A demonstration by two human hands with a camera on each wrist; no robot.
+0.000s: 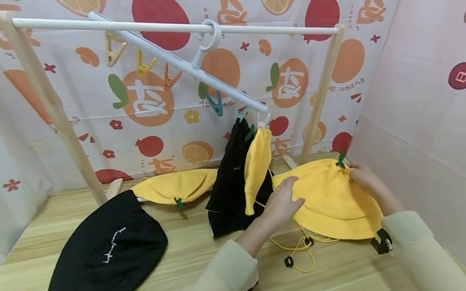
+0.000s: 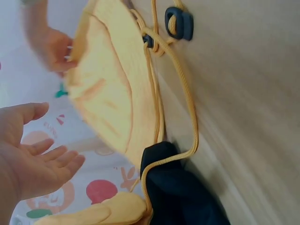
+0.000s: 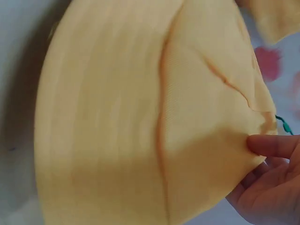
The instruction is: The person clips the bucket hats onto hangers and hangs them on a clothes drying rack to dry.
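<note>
At the right of the table is a yellow bucket hat [image 1: 334,196] with a green leaf tab on its crown and a yellow cord with black toggles. My right hand [image 1: 365,177] pinches the hat's crown edge between thumb and fingers, clearly seen in the right wrist view. My left hand [image 1: 283,202] is by the hat's left side, its fingers loosely spread and holding nothing in the left wrist view. Just left of it hang a folded yellow hat [image 1: 258,164] and a black hat [image 1: 234,185], clipped to a pale blue hanger [image 1: 186,65]; the black one's lower part reaches the table.
The hanger hooks on a white rod [image 1: 145,27] across a wooden rack [image 1: 50,101], with several coloured clips along it. A black hat [image 1: 105,258] with white script lies at left, and another yellow hat [image 1: 176,186] behind it. Patterned cloth walls enclose the table.
</note>
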